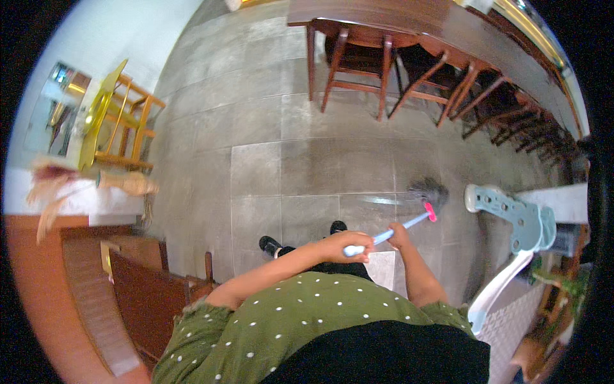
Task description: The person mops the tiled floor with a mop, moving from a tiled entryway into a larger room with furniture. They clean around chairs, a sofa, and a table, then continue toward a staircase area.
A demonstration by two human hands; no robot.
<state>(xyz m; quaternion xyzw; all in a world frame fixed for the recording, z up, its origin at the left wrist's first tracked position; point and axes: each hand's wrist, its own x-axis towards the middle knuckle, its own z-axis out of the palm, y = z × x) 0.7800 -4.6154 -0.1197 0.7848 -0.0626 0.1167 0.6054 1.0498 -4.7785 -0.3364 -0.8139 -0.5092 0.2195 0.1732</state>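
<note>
My left hand (350,244) is closed round the upper end of the light blue handle of a mop (414,221). Lower down the same handle, my right hand (398,236) grips it too. The handle slants away to the right and ends in a bright pink joint. Beyond that joint, a dark grey, blurred mop head (427,190) rests on the grey tiled floor (256,163). My feet in black shoes (271,246) stand just behind the mop, near my hands.
Dark wooden chairs (354,82) line a long brown table (396,22) at the far right. A yellow-and-wood chair (118,121) stands at left, above dried plants (57,182). A brown wooden chair back (153,288) is near left. A pale blue plastic slide piece (511,214) is at right.
</note>
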